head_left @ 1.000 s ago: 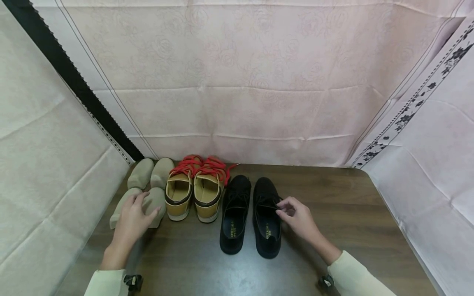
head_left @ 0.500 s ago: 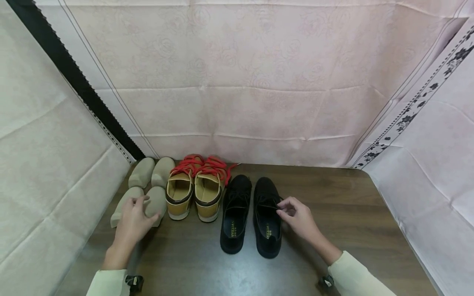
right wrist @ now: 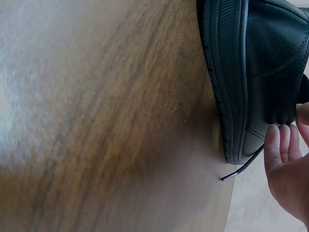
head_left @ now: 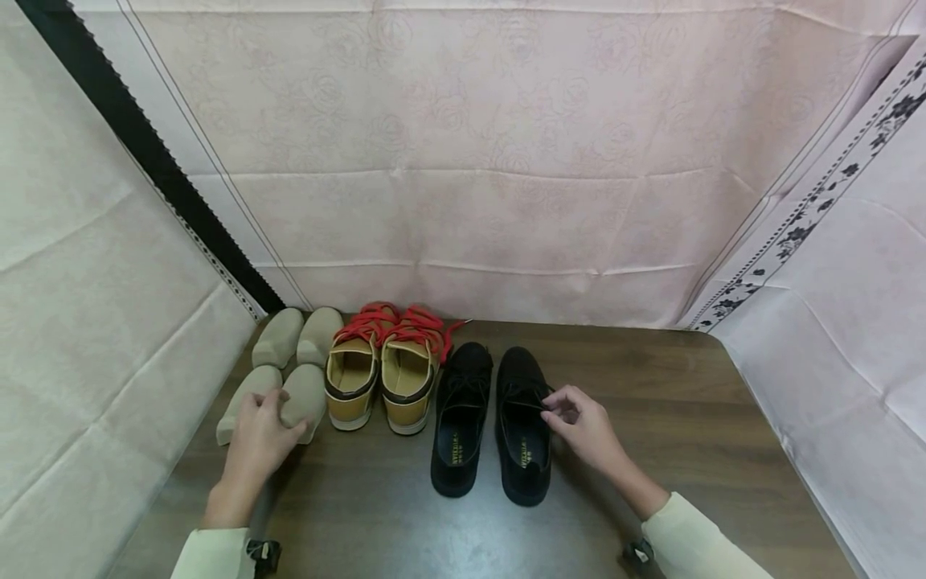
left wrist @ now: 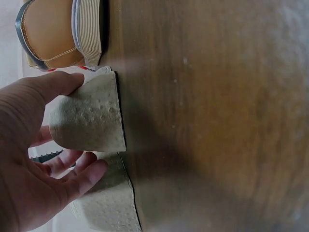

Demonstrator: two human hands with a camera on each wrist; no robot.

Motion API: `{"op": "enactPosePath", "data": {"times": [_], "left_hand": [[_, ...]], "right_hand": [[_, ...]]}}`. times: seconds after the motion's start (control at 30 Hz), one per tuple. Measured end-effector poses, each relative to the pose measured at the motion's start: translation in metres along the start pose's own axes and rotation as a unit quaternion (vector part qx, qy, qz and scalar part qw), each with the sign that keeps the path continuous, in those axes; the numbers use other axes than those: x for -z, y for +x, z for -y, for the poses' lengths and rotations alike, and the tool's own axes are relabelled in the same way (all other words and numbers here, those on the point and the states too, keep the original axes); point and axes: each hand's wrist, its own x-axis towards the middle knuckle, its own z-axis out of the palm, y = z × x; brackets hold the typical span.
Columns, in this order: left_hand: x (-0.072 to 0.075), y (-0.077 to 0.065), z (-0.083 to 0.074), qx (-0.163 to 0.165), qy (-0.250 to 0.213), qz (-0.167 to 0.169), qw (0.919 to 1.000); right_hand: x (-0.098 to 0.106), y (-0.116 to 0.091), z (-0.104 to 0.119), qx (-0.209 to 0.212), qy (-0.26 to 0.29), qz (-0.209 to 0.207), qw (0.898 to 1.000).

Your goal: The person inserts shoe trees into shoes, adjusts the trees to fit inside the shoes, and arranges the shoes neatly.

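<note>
Two pairs of grey-beige rounded moulded shoe inserts stand at the far left of the wooden board. My left hand point(head_left: 256, 442) is at the front pair, thumb and fingers on either side of the front right insert point(head_left: 305, 398). In the left wrist view the thumb lies along that insert point(left wrist: 91, 116), the other fingers reaching between it and the front left insert point(left wrist: 113, 193). My right hand point(head_left: 584, 426) pinches the outer side of the right black shoe point(head_left: 522, 426) near its opening. The left black shoe point(head_left: 459, 426) stands beside it, untouched.
A pair of tan shoes point(head_left: 405, 394) with red laces stands between the inserts and the black shoes. The two back inserts point(head_left: 278, 338) sit near the corner. Pale cloth walls point(head_left: 463, 217) enclose the wooden board point(head_left: 651, 386) on the left, back and right.
The fingers of my left hand have drawn in and down slightly on the front right insert. My right hand keeps its place at the black shoe.
</note>
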Motion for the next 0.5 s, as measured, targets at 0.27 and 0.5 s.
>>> {"op": "enactPosePath", "data": {"times": [0.27,0.5], "left_hand": [[-0.0005,-0.0019,-0.0001,0.016,-0.006,-0.013,0.9998],[0.0003,-0.0016,-0.0036,0.028,-0.016,-0.026,0.9991]], "right_hand": [[-0.0014,-0.0001,0.0001,-0.003,-0.002,0.000,1.000],[-0.0012,0.0006,0.0000,0.000,-0.009,-0.002,1.000]]}}
